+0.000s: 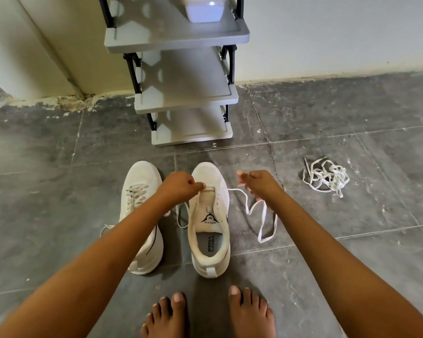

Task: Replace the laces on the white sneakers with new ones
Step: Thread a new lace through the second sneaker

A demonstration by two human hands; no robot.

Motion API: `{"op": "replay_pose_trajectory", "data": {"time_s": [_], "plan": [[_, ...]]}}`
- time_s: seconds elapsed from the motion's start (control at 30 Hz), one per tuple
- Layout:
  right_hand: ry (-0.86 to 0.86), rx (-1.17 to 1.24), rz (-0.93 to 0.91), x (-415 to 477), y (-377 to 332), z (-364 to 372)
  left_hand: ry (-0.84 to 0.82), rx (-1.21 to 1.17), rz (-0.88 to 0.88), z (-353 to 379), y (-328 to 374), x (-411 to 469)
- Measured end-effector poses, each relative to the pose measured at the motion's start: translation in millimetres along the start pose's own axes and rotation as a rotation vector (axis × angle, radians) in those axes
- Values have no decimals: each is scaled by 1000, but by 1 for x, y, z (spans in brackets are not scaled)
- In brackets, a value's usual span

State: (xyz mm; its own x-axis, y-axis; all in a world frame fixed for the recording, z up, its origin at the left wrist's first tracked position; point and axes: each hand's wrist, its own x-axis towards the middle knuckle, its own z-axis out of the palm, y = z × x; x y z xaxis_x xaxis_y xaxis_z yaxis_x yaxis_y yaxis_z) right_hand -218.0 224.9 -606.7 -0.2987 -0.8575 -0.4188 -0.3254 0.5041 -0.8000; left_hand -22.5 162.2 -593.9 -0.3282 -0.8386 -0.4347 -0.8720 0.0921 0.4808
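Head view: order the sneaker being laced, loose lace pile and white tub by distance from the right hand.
1. Sneaker being laced, just left of the right hand.
2. Lace pile, on the floor to the right.
3. White tub, on the top shelf.

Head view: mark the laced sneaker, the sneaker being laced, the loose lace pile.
laced sneaker [143, 178], head view, on its toe box.
sneaker being laced [208, 217], head view, on the tongue logo.
loose lace pile [327, 178], head view, on the tangle's middle.

Grey shelf rack [186, 93], white tub [204, 11] on top, tiled floor [352, 264]
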Motion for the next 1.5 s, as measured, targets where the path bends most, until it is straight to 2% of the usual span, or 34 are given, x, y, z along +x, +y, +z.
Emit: {"op": "replay_pose_trajectory", "data": {"time_s": [0.1, 0.2, 0.3, 0.47, 0.63, 0.87, 1.03, 1.2, 1.5], "plan": [[-90, 329, -9, -11, -22, 0, -38, -365, -76, -22, 9, -14], [-104, 495, -63, -20, -44, -3, -17, -451, -34, -41, 14, -27], [-91, 569, -119, -33, -66, -13, 69, -580, -9, -62, 24, -40], [-2, 552, -261, -61, -118, -32, 210, -819, 92, -110, 63, -68], [173, 455, -508, -93, -196, -60, 410, -747, 301, -179, 116, -106], [228, 405, -831, -149, -317, -116, 724, -652, 593, -277, 189, -167], [293, 396, -944, -179, -368, -137, 804, -709, 625, -315, 216, -199], [367, 310, -1042, -198, -410, -152, 892, -643, 666, -340, 234, -218], [384, 295, -1024, -196, -414, -144, 883, -653, 647, -345, 232, -220]]}}
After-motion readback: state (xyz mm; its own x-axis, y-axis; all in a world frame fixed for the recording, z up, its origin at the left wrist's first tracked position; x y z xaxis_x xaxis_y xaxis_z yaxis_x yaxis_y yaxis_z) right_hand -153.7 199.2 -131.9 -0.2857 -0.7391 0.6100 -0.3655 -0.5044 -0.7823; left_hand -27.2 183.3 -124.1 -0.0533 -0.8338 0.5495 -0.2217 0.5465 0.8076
